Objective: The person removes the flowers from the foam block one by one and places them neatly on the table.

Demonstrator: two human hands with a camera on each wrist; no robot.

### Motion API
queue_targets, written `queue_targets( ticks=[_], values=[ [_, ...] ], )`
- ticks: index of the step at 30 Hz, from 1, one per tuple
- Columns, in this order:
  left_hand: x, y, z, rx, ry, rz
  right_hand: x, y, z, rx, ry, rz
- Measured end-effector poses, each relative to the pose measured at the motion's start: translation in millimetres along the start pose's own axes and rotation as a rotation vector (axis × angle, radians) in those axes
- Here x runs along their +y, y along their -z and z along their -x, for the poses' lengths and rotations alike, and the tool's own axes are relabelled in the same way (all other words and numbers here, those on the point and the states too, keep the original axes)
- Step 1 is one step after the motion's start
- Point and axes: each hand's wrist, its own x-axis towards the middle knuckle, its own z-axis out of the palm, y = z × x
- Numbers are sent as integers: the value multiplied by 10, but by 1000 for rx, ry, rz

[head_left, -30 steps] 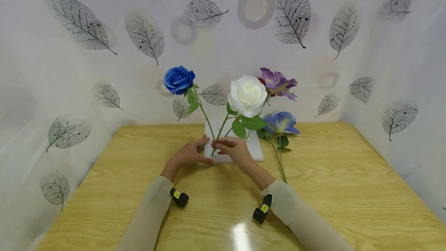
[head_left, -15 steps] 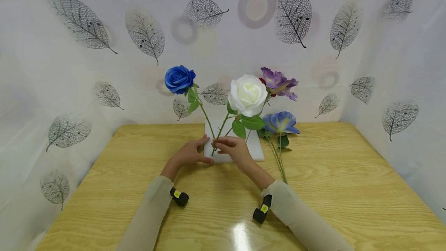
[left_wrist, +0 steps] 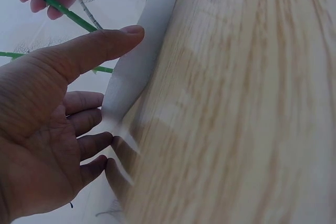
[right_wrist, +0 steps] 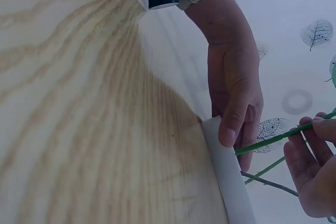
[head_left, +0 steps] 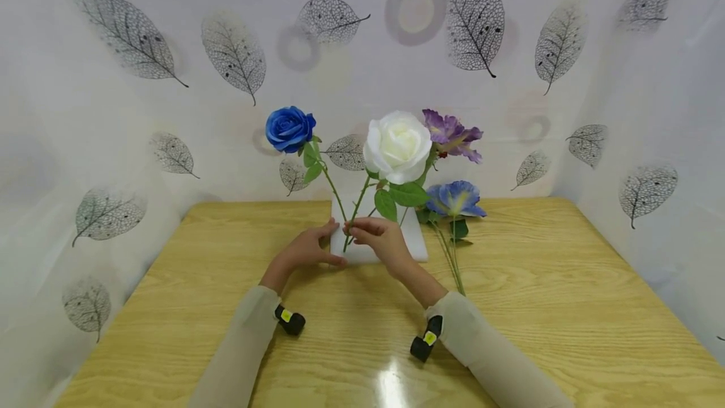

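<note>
A white foam block [head_left: 416, 245] lies on the table, with a blue rose [head_left: 290, 129] and a purple flower [head_left: 453, 136] standing over it on thin stems. My right hand [head_left: 385, 244] pinches the green stem of a white rose [head_left: 398, 147] between thumb and fingers, low down above the block. In the right wrist view the stem's lower end [right_wrist: 257, 146] reaches the block's edge. My left hand [head_left: 306, 249] rests against the block's left end, thumb on the near edge; in the left wrist view that thumb lies along the block [left_wrist: 144, 40] and the other fingers are extended.
To the right of the block a light blue flower [head_left: 455, 199] lies with its long stems on the wooden table [head_left: 538, 282]. A white curtain [head_left: 351, 80] with printed leaves stands behind the table and at both sides.
The white rose has moved slightly up and to the left, and my right fingers have shifted up a little with its stem. My left hand has stayed at the block.
</note>
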Motion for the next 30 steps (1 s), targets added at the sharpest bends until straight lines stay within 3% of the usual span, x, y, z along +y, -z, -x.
queue_targets(
  ticks=[7,15,23,30],
  values=[
    [-7,-10,4,3,-3,8,-64,58,-10,-6,41,8],
    [-1,-4,-4,3,0,-7,-136,129,-13,-4,10,-6],
    [13,3,-10,-6,10,-7,-225,248,-35,-71,-85,35],
    [13,-7,0,0,18,-16,-314,375,-24,-143,-80,98]
  ],
)
